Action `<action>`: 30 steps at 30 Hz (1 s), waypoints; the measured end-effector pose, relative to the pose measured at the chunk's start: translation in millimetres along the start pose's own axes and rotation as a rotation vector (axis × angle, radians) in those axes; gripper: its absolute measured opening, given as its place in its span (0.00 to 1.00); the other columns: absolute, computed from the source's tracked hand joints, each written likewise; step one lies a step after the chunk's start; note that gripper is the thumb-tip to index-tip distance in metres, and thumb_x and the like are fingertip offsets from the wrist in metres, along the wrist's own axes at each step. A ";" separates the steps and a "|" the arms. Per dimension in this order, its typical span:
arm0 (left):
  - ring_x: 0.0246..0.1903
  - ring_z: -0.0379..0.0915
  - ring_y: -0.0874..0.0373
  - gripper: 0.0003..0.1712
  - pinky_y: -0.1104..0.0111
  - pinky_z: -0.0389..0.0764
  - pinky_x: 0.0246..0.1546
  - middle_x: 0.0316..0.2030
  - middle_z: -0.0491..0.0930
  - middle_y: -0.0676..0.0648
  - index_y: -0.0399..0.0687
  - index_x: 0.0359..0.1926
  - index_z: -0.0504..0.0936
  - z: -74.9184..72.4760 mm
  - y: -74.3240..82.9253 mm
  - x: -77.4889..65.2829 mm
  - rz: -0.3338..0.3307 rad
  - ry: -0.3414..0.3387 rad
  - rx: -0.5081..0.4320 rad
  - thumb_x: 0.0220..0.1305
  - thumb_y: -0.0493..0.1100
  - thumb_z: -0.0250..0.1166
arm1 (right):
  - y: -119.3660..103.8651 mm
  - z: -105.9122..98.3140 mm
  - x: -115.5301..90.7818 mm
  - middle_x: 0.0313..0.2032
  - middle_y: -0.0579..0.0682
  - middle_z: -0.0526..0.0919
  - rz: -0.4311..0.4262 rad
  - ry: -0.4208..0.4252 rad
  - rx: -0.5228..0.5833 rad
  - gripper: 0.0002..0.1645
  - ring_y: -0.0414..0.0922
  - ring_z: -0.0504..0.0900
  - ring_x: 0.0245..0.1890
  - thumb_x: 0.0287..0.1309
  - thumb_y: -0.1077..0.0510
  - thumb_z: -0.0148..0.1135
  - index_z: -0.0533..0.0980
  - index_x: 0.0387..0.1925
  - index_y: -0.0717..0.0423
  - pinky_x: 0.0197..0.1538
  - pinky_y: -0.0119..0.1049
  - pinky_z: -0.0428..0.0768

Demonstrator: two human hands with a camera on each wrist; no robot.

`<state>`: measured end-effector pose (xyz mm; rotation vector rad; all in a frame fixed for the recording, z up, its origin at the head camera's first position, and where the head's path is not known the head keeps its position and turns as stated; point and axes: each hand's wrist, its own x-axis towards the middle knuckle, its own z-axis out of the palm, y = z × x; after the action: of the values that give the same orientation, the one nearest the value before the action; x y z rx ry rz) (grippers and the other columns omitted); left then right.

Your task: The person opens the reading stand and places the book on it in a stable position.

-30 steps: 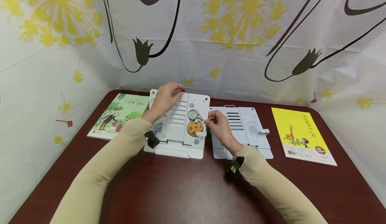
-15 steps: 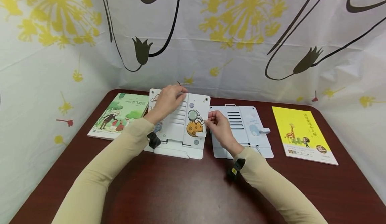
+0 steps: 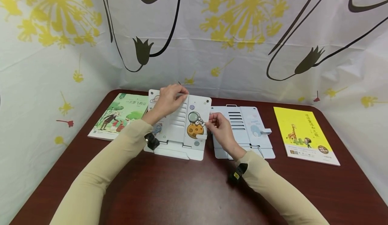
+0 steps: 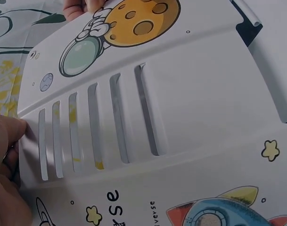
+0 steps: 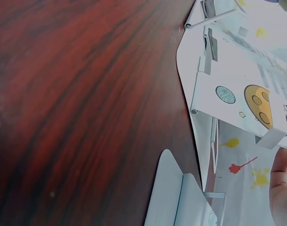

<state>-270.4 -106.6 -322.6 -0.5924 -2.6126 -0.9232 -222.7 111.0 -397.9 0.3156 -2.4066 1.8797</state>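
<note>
One big red-brown table [image 3: 169, 191] holds it all. On it are the space stand [image 3: 174, 134], tipped up left of the middle, and the lower stand [image 3: 246, 135], just to its right: two white stands. The green book [image 3: 128, 110] on the left and the yellow book [image 3: 304, 134] on the right make two books. Two hands are apart: the left hand [image 3: 168, 101] pinches the space stand's top, the right hand [image 3: 221, 128] its right side. It has one orange moon [image 3: 195, 130] and six slots [image 4: 94, 127].

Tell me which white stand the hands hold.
The astronaut stand: left hand grips its top edge, right hand its side; neither holds the other stand.
</note>
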 end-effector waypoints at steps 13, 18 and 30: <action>0.46 0.76 0.48 0.05 0.52 0.60 0.54 0.41 0.85 0.44 0.44 0.39 0.84 -5.3 -2.7 -5.7 0.110 0.020 -0.088 0.63 0.40 0.66 | 9.4 -20.0 5.3 0.28 0.41 0.79 0.075 0.044 0.214 0.07 0.35 0.82 0.28 0.67 0.66 0.55 0.71 0.42 0.69 0.38 0.30 0.84; 0.45 0.76 0.49 0.05 0.57 0.57 0.53 0.40 0.85 0.44 0.43 0.38 0.84 -8.7 -6.4 -10.2 0.151 0.035 -0.116 0.62 0.38 0.66 | 12.9 -25.6 19.7 0.26 0.40 0.78 0.118 0.054 0.179 0.09 0.32 0.81 0.27 0.66 0.67 0.55 0.72 0.44 0.71 0.36 0.26 0.83; 0.34 0.71 0.53 0.03 0.60 0.58 0.50 0.32 0.84 0.44 0.41 0.34 0.84 -15.8 -10.0 -26.0 0.341 0.116 -0.175 0.58 0.34 0.68 | 12.6 -13.8 48.5 0.31 0.50 0.82 0.141 -0.028 0.013 0.12 0.34 0.81 0.27 0.64 0.67 0.57 0.75 0.47 0.72 0.38 0.31 0.85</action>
<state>-250.3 -131.1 -326.8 -0.9624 -2.2474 -1.0427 -273.6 121.6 -397.6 0.1783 -2.4969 1.9601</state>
